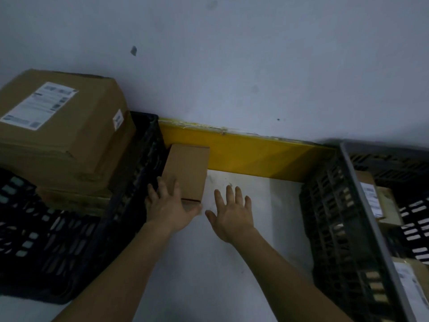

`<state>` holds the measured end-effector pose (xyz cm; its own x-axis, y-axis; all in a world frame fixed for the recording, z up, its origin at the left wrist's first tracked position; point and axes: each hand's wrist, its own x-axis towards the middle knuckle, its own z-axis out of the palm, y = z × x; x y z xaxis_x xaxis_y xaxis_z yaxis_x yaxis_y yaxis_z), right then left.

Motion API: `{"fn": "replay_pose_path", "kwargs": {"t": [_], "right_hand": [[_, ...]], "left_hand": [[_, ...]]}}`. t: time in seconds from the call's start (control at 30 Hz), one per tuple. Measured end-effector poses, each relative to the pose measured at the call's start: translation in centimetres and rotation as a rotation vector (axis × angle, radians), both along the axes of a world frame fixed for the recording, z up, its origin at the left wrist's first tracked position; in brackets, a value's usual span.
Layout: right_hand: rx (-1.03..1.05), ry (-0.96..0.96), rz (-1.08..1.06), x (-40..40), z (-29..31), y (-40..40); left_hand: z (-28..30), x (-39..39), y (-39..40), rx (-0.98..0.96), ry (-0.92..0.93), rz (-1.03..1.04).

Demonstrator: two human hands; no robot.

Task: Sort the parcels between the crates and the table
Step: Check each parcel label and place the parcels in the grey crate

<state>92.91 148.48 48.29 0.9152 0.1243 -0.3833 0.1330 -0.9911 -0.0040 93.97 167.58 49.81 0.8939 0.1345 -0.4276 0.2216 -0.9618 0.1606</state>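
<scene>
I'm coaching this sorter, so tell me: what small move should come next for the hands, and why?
Probably bring the right hand to the small box's free right side. The left hand already lies on its near end, the right is open over the bare table, and the box sits against the left crate.

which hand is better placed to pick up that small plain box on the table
Left. The left hand already lies on the small box beside the left crate; the right hand is spread over bare table, off the box.
</scene>
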Motion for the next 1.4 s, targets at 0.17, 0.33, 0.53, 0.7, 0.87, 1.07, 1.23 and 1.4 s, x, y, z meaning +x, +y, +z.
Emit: {"fn": "replay_pose_path", "kwargs": {"t": [0.17, 0.33, 0.53, 0.7, 0.87, 1.07, 1.23, 1.4], "right_hand": [[0.037, 0.015, -0.017, 1.0, -0.7, 0.2], [0.06, 0.053, -0.089, 0.6, -1.8, -0.3], [0.215, -0.009, -0.214, 0.2, -1.1, 0.4], [0.863, -0.098, -0.54, -1.7, 2.4, 2.8], [1.283, -0.041, -0.632, -4.7, 5.7, 5.0], [1.394, -0.204, -0.681, -6.5, 6.7, 4.5], [1.408, -0.315, -0.687, -6.9, 8.2, 3.1], [1.288, -0.392, -0.574, -6.8, 11.1, -2.4]], "left_hand": [[-1.8, 3.2, -0.7, -0.002, 0.065, 0.018], [-3.7, 4.5, -1.4, -0.016, 0.078, 0.06], [-0.9, 2.7, 0.1, -0.298, -0.117, 0.13], [4.1, -1.2, 1.9, -1.624, 0.088, 0.493], [4.3, -3.6, 2.2, -1.992, 0.345, 0.548], [5.4, -4.0, 0.4, -1.848, 0.167, 0.617], [7.3, -4.4, 0.1, -1.622, 0.076, 0.659], [11.0, -3.0, 2.8, -0.863, -0.426, 0.395]]}}
